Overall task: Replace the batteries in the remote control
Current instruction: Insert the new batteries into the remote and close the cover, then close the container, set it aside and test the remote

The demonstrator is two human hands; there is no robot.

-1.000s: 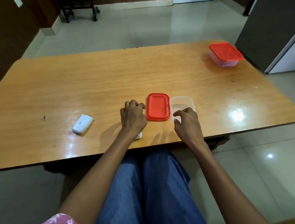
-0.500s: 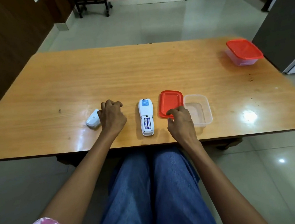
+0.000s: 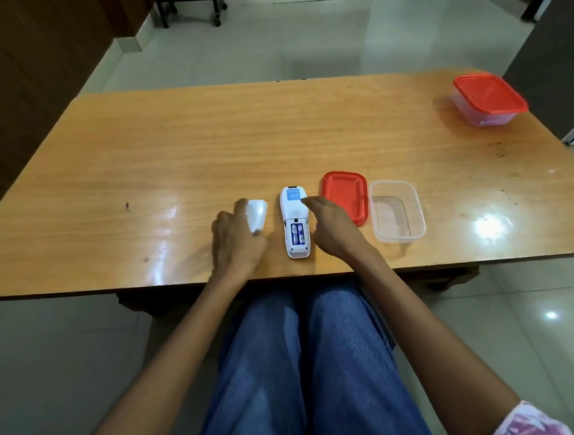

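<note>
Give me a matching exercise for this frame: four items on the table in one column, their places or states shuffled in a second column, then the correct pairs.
Items:
1. battery cover
2. remote control
3. loose red lid
4. lidded container

States:
A. far right corner of the table, closed
B. face down, compartment open, two batteries showing
C. held in the left hand
D. lying flat beside the empty clear container

Pairs: 1-C, 2-B, 3-D, 4-A
</note>
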